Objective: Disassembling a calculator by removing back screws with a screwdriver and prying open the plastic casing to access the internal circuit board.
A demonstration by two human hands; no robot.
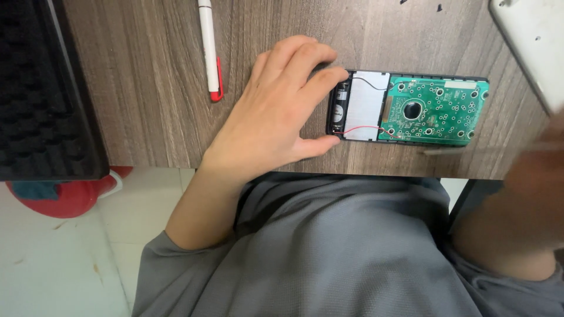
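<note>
The left hand (276,108) was clamped on the near end of the opened device (408,107), thumb and fingertips pinching its battery end. Its long axis ran straight away from that hand, toward the blurred right hand (537,170), whose grip I couldn't make out.

Grey ribbed-knit top, short sleeves ending above elbows; both forearms and hands bare, no rings or watch.
</note>
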